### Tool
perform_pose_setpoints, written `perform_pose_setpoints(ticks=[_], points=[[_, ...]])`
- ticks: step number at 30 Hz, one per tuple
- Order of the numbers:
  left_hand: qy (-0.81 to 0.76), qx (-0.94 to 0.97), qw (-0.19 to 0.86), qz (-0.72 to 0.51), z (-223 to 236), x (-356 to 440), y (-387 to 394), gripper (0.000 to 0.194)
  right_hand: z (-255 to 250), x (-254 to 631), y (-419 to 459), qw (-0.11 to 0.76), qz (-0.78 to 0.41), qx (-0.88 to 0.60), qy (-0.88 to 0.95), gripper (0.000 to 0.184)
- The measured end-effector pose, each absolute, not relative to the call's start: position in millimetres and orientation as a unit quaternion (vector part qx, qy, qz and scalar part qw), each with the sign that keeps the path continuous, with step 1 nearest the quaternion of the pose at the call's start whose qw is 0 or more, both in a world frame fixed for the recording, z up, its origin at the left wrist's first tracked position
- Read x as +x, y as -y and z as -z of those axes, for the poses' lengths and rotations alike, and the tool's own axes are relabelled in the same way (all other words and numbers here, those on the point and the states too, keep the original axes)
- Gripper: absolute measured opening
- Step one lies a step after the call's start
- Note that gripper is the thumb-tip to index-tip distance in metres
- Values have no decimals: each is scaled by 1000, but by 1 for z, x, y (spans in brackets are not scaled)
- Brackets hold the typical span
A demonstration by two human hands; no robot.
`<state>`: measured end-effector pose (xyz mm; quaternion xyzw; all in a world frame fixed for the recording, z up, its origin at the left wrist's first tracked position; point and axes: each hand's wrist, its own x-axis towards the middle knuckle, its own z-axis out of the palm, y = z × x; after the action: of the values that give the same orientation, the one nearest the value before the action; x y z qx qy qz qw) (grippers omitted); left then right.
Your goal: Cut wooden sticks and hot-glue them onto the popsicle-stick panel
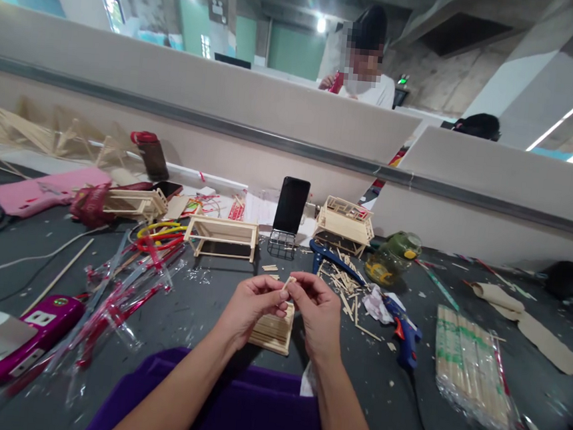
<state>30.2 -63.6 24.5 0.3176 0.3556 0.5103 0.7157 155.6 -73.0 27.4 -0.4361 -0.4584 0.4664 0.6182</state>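
Both my hands meet in the middle of the view, above the dark table. My left hand (259, 303) pinches a small pale piece of wooden stick (288, 283) between thumb and fingertips. From the other side, my right hand (316, 308) pinches the same little piece, its thumb close to the left one. Just beneath them lies a flat panel of wooden sticks (271, 333), partly covered by my hands. A few short cut sticks (270, 268) rest behind the fingers.
A blue glue gun (406, 332), blue-handled cutters (335, 259) and scattered stick offcuts (347, 290) lie right, with bagged sticks (471, 365) farther out. A small stick table frame (224, 236), a propped phone (291, 205) and a stick model (344, 223) stand behind. Plastic wrappers (124, 294) lie left.
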Motion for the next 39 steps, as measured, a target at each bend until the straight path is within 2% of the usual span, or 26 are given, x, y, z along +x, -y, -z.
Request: perform_pose_setpoints(ticks=[5, 12, 18, 27, 33, 39], points=[[-344, 329, 719, -507, -23, 29, 64, 26, -30, 157, 74, 613, -476, -427, 464, 21], [-391, 412, 622, -539, -32, 34, 69, 20, -25, 159, 73, 607, -458, -424, 492, 20], [-401, 469, 584, -528, -34, 36, 70, 19, -24, 160, 73, 618, -437, -425, 496, 15], [-347, 393, 717, -459, -28, 23, 63, 23, -33, 162, 75, 590, -458, -414, 521, 15], [-343, 396, 711, -469, -26, 23, 63, 21, -36, 161, 76, 595, -404, -426, 549, 11], [-355, 410, 681, -492, -28, 24, 64, 21, -36, 161, 76, 607, -445, -426, 502, 17]])
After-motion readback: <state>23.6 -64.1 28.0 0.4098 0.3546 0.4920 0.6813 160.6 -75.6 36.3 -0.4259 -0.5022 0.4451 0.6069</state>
